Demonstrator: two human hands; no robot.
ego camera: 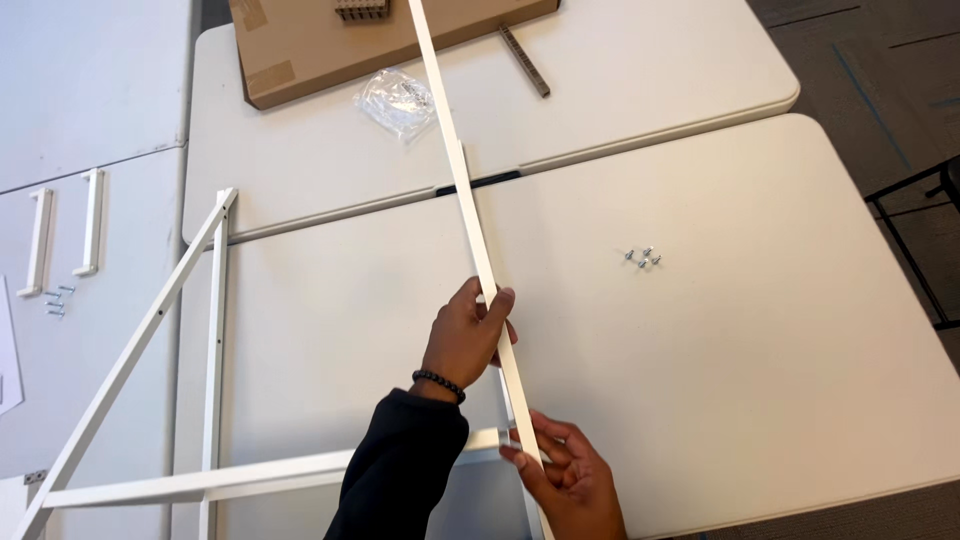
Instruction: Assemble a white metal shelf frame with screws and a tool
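Nearby — cardboard box (330,45), plastic bag (398,100)

A flat brown cardboard box (380,40) lies at the far edge of the surface (700,350). Just before it lies a small clear plastic bag (398,100), crumpled.

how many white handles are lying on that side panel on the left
2. Both white handles lie side by side on the white panel at the left edge: one nearer the edge, the other just right of it. More may lie outside the frame.
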